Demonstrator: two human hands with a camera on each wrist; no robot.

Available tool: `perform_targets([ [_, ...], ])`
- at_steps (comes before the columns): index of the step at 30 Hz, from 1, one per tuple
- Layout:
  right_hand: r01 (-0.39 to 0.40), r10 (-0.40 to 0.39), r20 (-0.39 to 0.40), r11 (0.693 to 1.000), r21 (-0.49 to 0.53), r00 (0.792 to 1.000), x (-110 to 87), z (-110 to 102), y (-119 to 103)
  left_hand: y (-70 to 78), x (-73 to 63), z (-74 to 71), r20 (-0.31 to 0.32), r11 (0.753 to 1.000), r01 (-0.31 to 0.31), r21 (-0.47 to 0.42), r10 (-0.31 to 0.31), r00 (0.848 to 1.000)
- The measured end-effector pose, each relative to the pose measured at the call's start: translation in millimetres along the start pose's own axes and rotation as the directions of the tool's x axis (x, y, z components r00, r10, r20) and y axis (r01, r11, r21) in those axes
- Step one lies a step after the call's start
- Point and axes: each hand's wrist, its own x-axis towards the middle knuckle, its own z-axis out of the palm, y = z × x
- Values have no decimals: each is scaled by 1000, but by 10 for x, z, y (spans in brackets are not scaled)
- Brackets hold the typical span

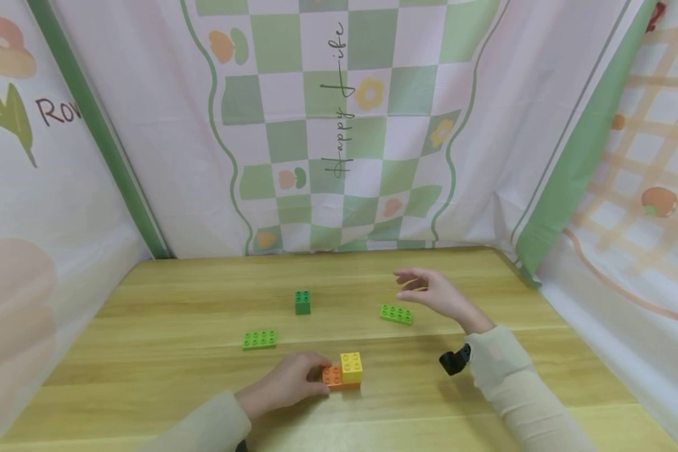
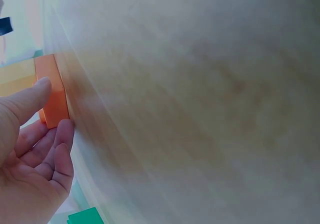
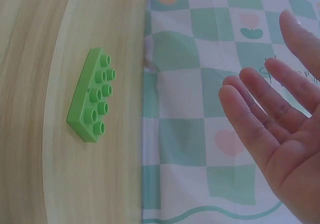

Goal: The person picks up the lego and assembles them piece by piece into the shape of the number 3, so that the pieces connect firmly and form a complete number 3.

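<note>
A person's left hand (image 1: 290, 381) pinches an orange brick (image 1: 331, 376) at its left end, thumb on the side nearer the person and fingers at the far side, on a wood-grain table (image 1: 164, 351), as I look in through 3 cameras from my remote seat. A yellow brick (image 1: 351, 367) with 4 studs on top sits upright on the right end of the orange brick; 4 orange studs show beside it. The pair is near the front of the table.

The right hand (image 1: 435, 295) is released, raised with nothing in its grasp, fingers extended and slightly bent. The nearest piece I can see to it is the right light green plate (image 1: 396, 314), lying flat with its 8 studs up; my right wrist view shows a gap between the hand and that plate.

Farther left, I have the left light green plate (image 1: 259, 339), also with 8 studs up, lying beyond the left hand. A darker green brick (image 1: 302, 302) with 4 studs stands between the 2 plates from side to side, set a little farther back than both.

Behind the table I see a green-and-white checked cloth (image 1: 373, 37) lettered "Happy Life." Pale sleeves (image 1: 511, 376) cover both forearms; a black device (image 1: 455, 360) is at the right wrist.
</note>
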Motion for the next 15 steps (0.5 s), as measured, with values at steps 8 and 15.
perform_targets([
  [8, -27, 27, -23, 1000, -6, 999, -4, -30, 53, -3, -1, 2, 3, 1000, 17, -7, -17, 1000],
  [15, -44, 43, -24, 999, -5, 999, 6, -43, 205, -13, -1, 7, 1, 1000, 2, -9, -2, 1000],
])
